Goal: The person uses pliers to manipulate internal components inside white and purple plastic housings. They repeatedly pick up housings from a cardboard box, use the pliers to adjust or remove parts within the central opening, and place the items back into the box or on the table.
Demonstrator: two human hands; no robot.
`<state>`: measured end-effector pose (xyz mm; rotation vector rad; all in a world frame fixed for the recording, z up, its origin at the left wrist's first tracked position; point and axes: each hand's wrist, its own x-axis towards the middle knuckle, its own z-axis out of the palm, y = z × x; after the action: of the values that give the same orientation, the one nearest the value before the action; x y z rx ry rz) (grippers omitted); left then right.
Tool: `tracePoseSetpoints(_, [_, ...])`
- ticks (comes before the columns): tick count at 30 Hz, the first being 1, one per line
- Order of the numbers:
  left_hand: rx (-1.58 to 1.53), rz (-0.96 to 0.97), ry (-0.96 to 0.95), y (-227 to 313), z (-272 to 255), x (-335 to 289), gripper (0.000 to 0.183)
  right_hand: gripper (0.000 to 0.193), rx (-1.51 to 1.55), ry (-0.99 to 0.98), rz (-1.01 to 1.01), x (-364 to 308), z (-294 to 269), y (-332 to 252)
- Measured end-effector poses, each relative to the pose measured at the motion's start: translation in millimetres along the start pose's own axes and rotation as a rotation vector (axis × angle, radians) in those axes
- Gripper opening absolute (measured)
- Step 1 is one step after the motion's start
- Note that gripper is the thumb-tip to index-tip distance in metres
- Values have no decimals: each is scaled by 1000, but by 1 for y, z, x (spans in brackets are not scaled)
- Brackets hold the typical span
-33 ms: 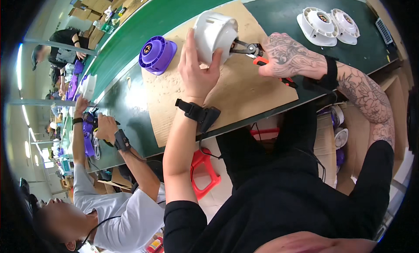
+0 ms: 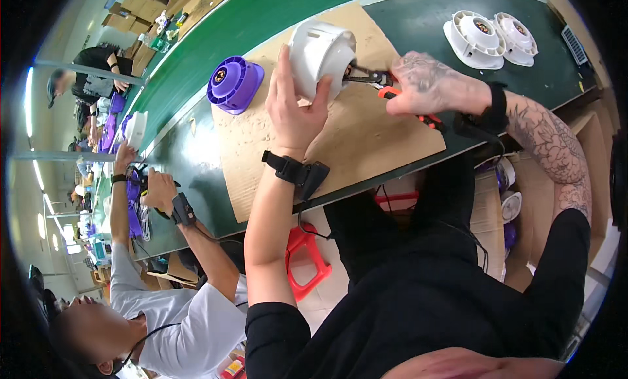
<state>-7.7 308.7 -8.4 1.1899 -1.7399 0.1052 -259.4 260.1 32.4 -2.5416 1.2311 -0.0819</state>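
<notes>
My left hand [image 2: 296,111] holds a round white plastic housing [image 2: 318,55] up off the cardboard, thumb and fingers spread around its sides. Closed round the orange-and-black handles of a pair of pliers [image 2: 374,78] is my right hand [image 2: 425,85], slightly smeared by motion. The dark jaws of the pliers reach into the open side of the white housing; their tips, and whatever they grip, are hidden inside. Left of my left hand, a purple housing [image 2: 237,85] with a ribbed rim and a dark centre rests partly on the cardboard sheet [image 2: 373,134].
Two white housings [image 2: 476,39] lie at the far right of the green table [image 2: 409,19]. A co-worker [image 2: 183,320] at the left handles another white part [image 2: 135,129]. A red stool [image 2: 307,264] stands below the table edge; at right, a cardboard box [image 2: 481,222] holds purple and white parts.
My right hand has turned a little, tilting the pliers so their jaws show more edge-on. The white housing barely shifts. The co-worker's white part has moved slightly.
</notes>
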Motion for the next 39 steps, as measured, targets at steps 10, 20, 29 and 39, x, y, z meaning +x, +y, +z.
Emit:
tracePoseSetpoints(10, [18, 78, -29, 4, 4, -4, 77, 47, 45, -43, 147, -21, -9, -12])
tracePoseSetpoints(20, [23, 36, 25, -9, 12, -7, 74, 26, 239, -266, 85, -24, -3, 9])
tracePoseSetpoints(29, [-689, -620, 59, -15, 8, 9, 44, 56, -55, 299, 152, -99, -12, 57])
tracePoseSetpoints(39, [-1152, -907, -388, -5, 13, -12, 37, 47, -588, 371, -372, -56, -75, -19])
